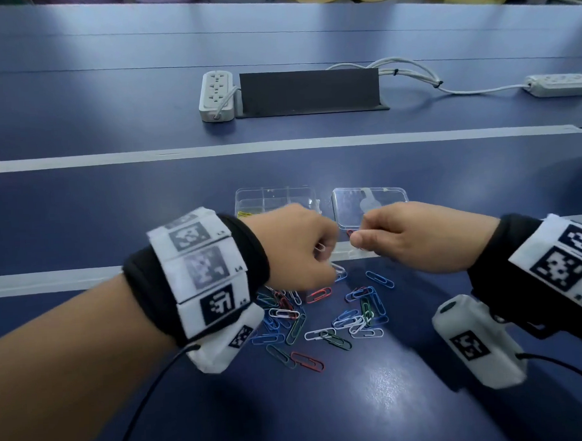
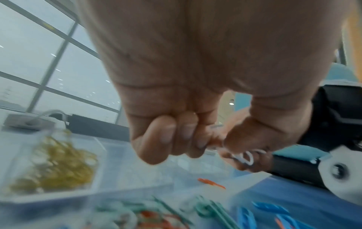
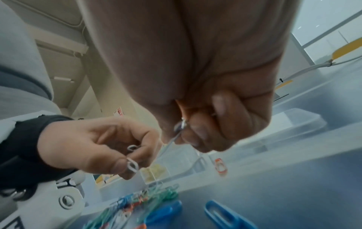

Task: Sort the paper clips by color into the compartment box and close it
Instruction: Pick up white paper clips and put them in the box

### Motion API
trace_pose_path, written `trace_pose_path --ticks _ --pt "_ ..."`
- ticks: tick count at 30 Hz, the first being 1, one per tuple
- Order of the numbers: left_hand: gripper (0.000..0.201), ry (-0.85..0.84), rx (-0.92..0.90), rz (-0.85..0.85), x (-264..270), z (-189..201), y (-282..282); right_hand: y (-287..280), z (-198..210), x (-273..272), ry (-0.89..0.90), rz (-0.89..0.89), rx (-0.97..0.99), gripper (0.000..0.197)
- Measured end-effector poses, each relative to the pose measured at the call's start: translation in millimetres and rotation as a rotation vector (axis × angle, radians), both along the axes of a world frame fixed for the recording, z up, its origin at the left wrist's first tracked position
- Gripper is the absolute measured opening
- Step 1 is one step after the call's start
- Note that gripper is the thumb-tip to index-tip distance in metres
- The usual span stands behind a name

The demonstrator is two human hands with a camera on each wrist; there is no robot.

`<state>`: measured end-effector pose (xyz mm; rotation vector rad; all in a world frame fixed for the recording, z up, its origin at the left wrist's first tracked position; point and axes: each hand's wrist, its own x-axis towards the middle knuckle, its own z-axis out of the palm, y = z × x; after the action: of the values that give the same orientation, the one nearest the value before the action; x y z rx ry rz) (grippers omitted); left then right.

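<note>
Paper clips (image 1: 320, 315) lay heaped on table (image 1: 115, 201) before open compartment box (image 1: 275, 199). Left hand (image 1: 294, 247) pinched white clips (image 3: 132, 165); right hand (image 1: 410, 238) pinched another clip (image 3: 179, 127). Risk: linked clips snagging, dropping into yellow's compartment.

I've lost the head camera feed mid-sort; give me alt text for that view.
Both hands meet above a loose pile of paper clips on a blue table; the left hand and the right hand each pinch white clips. Behind them sits the clear compartment box, open, with yellow clips in one compartment, and its lid lying to the right.
</note>
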<state>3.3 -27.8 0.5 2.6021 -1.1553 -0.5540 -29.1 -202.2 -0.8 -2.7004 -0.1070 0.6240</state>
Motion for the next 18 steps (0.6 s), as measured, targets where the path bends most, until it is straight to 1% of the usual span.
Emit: trace_pose_path --ticks 3,7,10,12,15,18 --pt "0.018 -0.069 0.018 0.142 19 8 14 9 5 14 -0.059 -0.026 0.062 0.034" --pt "0.013 -0.157 0.06 0.275 39 10 24 34 11 36 -0.125 -0.055 0.129 0.026" --pt "0.012 -0.169 0.099 0.319 43 8 22 56 13 51 -0.151 -0.081 0.128 0.02" --pt "0.009 -0.167 0.108 0.328 43 6 19 68 12 60 -0.16 -0.088 0.092 0.014" --pt "0.02 -0.158 0.102 0.327 46 1 18 81 11 69 -0.167 -0.073 0.023 0.014" --pt "0.027 -0.127 0.091 0.364 48 2 23 85 10 73 -0.153 -0.082 0.028 0.013"
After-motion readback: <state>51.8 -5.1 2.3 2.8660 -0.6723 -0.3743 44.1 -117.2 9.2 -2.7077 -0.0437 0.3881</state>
